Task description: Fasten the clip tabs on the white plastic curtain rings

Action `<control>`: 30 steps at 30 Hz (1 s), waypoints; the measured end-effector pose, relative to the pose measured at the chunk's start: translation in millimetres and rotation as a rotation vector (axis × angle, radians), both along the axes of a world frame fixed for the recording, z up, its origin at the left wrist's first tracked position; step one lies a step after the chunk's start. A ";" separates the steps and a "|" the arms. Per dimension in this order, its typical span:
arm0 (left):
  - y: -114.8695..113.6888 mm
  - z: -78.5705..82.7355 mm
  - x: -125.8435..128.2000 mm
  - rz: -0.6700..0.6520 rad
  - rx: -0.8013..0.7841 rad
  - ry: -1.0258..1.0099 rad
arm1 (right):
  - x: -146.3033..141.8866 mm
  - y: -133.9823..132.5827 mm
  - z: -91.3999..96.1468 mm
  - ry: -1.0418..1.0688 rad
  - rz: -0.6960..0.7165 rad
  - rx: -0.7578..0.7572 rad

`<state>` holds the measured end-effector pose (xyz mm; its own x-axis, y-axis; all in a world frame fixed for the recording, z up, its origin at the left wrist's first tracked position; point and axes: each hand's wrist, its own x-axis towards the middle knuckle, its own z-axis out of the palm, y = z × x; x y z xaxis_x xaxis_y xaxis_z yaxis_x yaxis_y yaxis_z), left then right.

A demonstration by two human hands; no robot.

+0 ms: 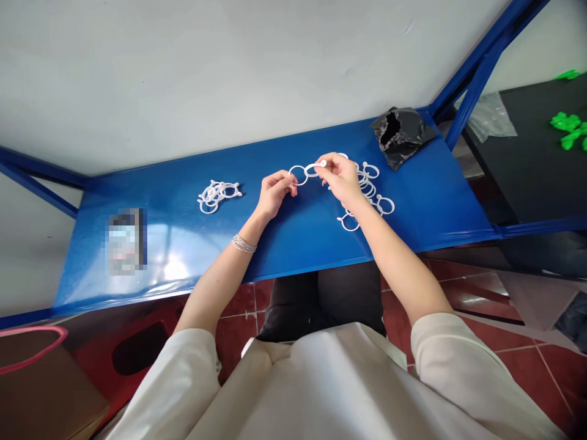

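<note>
White plastic rings (298,175) sit btwn both hands: L hand (274,193) pinches one ring's edge, R hand (342,179) grips another's tab. Loose heap (369,189) just under R hand, second heap (216,197) left of L hand. Risk: slack pinch, ring slips, rolls across blue bench (293,244).

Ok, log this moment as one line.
left hand: holding white plastic ring | right hand: pinching second ring | nearby: left ring pile, right ring pile | surface: blue metal shelf
</note>
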<state>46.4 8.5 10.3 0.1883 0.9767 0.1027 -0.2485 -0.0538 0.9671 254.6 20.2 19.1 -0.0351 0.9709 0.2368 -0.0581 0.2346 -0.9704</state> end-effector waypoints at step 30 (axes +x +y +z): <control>1.8 -3.9 3.3 0.070 -0.050 -0.005 | -0.4 -2.0 6.5 -0.015 -0.075 -0.070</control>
<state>49.7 10.4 6.4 0.1186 0.9914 0.0547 -0.2508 -0.0234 0.9678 254.3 18.2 25.7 0.0352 0.9851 0.1681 -0.0288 0.1691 -0.9852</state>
